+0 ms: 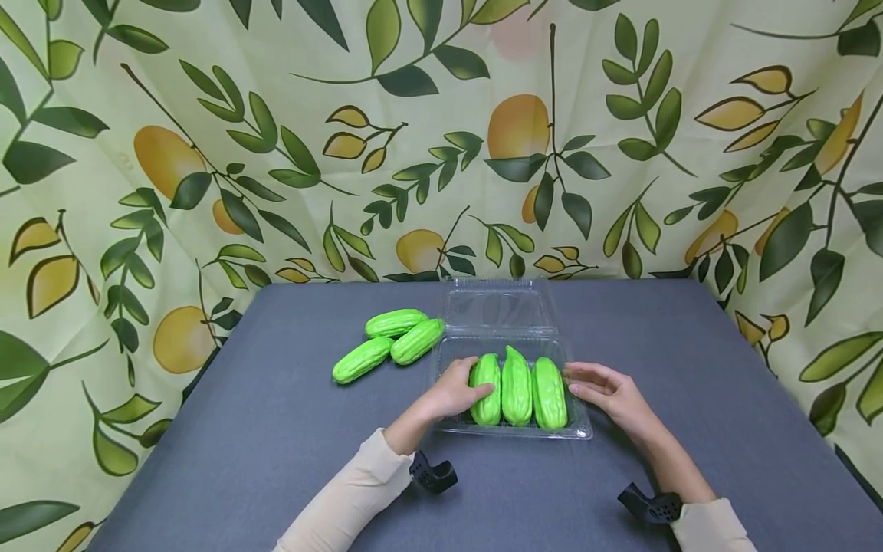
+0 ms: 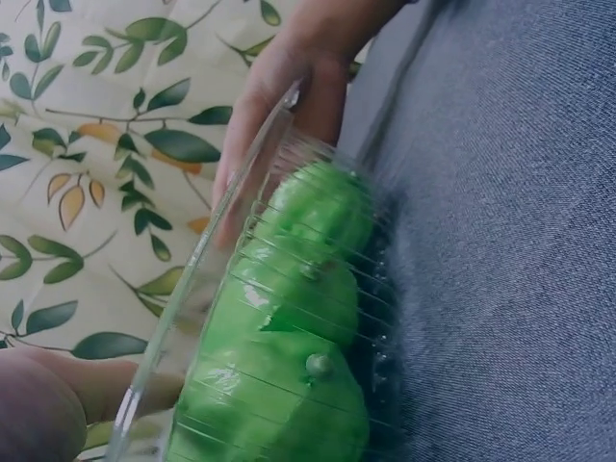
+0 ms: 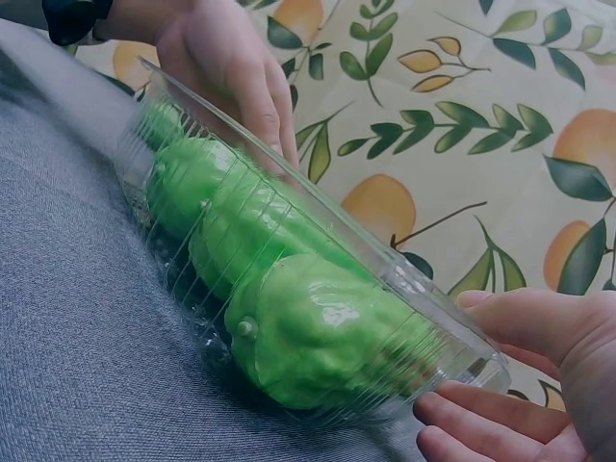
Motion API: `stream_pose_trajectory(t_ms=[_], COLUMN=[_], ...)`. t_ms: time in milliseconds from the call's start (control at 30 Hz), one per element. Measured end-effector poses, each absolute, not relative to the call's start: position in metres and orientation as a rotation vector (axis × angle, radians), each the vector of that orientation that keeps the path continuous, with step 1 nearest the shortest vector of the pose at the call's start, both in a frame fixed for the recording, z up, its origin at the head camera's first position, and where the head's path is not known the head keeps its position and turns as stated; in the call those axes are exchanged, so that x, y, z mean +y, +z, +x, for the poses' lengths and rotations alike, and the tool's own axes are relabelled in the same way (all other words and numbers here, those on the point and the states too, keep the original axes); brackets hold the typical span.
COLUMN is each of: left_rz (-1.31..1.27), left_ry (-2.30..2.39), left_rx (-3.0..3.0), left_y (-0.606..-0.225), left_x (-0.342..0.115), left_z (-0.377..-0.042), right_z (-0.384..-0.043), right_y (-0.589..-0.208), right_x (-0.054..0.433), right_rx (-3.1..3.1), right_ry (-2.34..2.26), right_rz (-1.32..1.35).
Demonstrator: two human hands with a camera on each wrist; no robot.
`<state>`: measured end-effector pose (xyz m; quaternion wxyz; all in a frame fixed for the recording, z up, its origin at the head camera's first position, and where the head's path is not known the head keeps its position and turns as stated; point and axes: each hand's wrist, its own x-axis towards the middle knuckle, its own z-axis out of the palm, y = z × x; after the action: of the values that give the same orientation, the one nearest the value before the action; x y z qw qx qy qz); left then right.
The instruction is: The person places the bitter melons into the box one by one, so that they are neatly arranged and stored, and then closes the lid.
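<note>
Because three gourds [image 1: 517, 391] share the box [image 1: 579, 432] side by side, the left hand [image 1: 451, 391] curls its fingers round the leftmost gourd [image 1: 487, 374], while the right hand [image 1: 615, 392] pinches the box's edge, presumably steadying it; loose gourds [image 1: 417, 342] lie leftward of the left fingers, on the tabletop [image 1: 276, 429].

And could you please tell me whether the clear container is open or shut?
The clear container is open: its lid is folded back, and the three green gourds inside are uncovered.
</note>
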<state>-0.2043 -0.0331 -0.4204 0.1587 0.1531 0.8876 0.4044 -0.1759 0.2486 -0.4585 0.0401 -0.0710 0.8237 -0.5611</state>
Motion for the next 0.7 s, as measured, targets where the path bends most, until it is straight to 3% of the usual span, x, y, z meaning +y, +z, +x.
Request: stream_pose_trajectory(t_ms=[433,700], left_rz=[0.46,0.612], left_ry=[1.167,1.287], left_rx=[2.612,2.603], left_y=[-0.412,-0.411], left_x=[-0.041,-0.054], left_z=[-0.199,-0.194], right_z=[-0.177,-0.176], right_y=[-0.461,-0.46], right_x=[0.249,0.249], right_rx=[2.524,2.526], right_ry=[-1.714,-1.717], right_rz=[-0.226,-0.217])
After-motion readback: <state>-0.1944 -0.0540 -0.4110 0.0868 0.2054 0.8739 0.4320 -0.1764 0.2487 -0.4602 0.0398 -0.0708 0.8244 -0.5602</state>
